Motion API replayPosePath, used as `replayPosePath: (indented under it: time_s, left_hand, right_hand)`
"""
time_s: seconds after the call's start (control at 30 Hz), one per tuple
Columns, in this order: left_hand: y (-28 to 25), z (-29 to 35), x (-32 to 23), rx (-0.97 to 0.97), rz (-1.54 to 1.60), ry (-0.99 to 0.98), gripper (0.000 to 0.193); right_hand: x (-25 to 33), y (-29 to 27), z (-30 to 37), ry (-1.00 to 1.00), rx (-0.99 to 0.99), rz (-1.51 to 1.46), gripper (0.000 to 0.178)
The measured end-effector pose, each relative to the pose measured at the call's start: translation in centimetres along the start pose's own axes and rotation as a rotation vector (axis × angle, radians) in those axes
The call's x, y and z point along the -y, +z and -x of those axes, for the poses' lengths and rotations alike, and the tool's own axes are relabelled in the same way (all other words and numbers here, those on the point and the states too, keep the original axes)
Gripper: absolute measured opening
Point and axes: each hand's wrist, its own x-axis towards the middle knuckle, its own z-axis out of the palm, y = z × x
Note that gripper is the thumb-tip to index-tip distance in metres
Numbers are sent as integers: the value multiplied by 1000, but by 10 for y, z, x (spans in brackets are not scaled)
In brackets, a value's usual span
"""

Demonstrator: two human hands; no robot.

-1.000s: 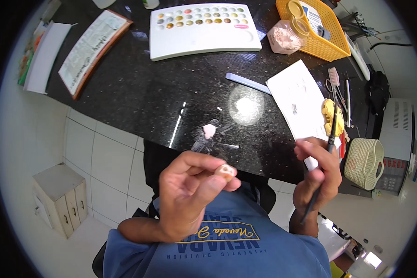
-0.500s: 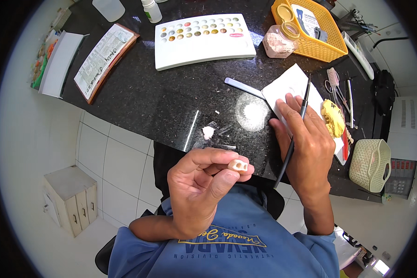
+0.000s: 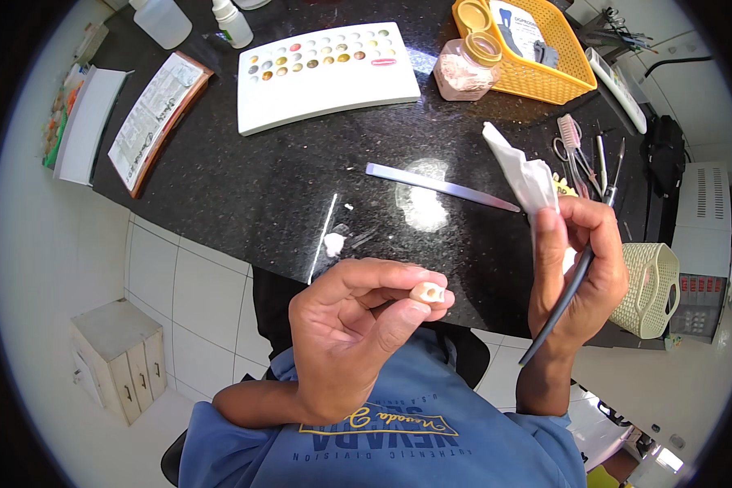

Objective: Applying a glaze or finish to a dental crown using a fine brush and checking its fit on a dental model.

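- Lifted off the surface [image 3: 220, 179] since half a second ago, the white sheet [image 3: 522, 172] now hangs creased and folded from the right hand [image 3: 586, 281], and more of the pale blue strip [image 3: 431, 185] shows.
- Nearest, the blue shirt [image 3: 382, 464] carries yellow and dark lettering, upside down and partly covered by the left forearm.
- Left hand [image 3: 346, 333]: thumb and fingers pinch a small cream piece [image 3: 427, 294] above the surface's near edge; its hollowed face shows, its far side is hidden by fingers.
- Right hand: thumb and fingers grip the sheet along with a slim dark-handled tool [image 3: 563, 305], whose middle the fingers cover.
- Beyond the left hand, a pinkish-white clump [image 3: 333, 244] lies on the glossy, speckled dark stone.
- Behind the sheet, a yellow lump [image 3: 564, 189] is mostly hidden.
- Farther off, a smooth white palette [image 3: 325, 106] holds rows of round coloured wells and a small pink label, too small to read.
- Farthest, a clear faceted jar [image 3: 464, 75] of pink powder stands beside a perforated yellow plastic basket [image 3: 537, 91] holding a printed packet; a white bottle [image 3: 234, 26] is cut off above.
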Motion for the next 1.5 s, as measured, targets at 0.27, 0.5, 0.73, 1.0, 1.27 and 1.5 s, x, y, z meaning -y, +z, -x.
replayPosePath:
  time_s: [0.27,0.5,0.73,1.0,1.27,1.5]
  left_hand:
    - [22,-17,-2,56,67,-312,18]
    - [34,-23,4,90,68,-319,19]
    - [41,-24,13,84,73,-281,20]
    - [46,-26,17,73,85,-279,18]
    - [45,-23,15,77,37,-241,19]
    - [28,-15,14,40,-190,27,19]
  right_hand:
    - [-7,-11,6,-2,83,-124,22]
    - [-16,-15,2,-166,106,-362,14]
    - [-22,-19,5,-182,196,-427,13]
    - [-24,-20,6,-203,218,-362,15]
    - [-26,-21,11,-197,128,-348,14]
    - [-20,-21,12,-103,89,-302,12]
